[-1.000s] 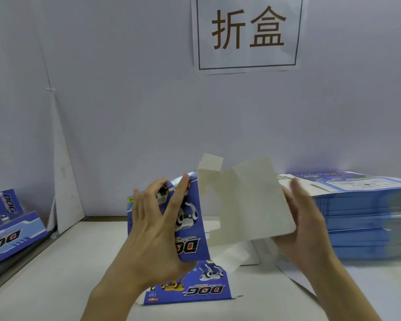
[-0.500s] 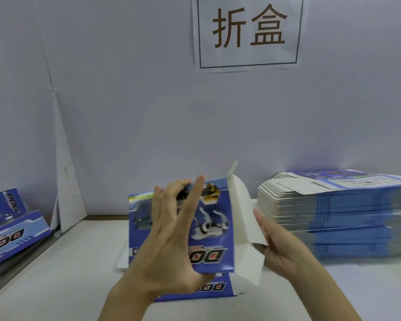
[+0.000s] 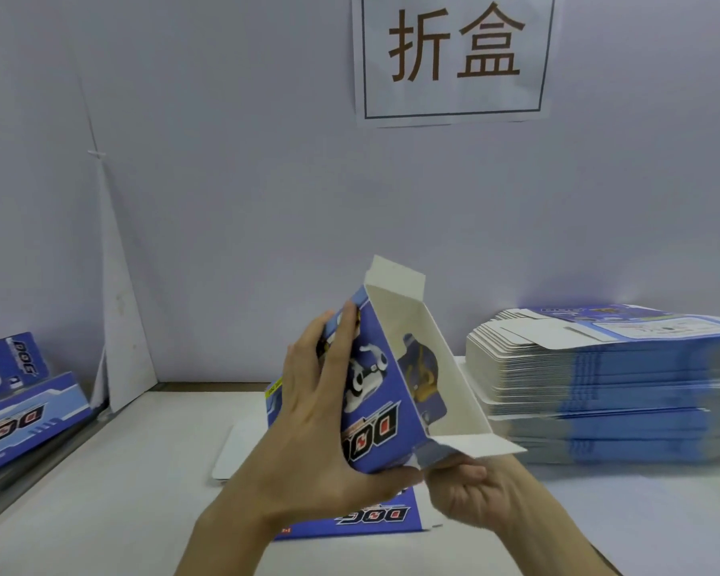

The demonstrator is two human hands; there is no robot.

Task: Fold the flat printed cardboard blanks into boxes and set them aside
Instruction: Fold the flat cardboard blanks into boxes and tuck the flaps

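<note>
Two hands: ours, at a half-opened box (image 3: pixel 375 430) above the table (image 3: pixel 100 492).
Left hand (image 3: pixel 321 413): fingers spread on its blue face, thumb under the edge, gripping.
Right hand (image 3: pixel 466 492): curled beneath the white bottom flap (image 3: pixel 483 446); grip we cannot tell.
Beneath: one flat blank (image 3: pixel 371 519) on the table.
Right: stack of blanks (image 3: pixel 599 388).
Left: finished boxes (image 3: pixel 17 421).

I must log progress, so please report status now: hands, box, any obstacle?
Left hand grips the half-opened box. Right hand grips its bottom end. Flat blank lies below, not in the way.
</note>
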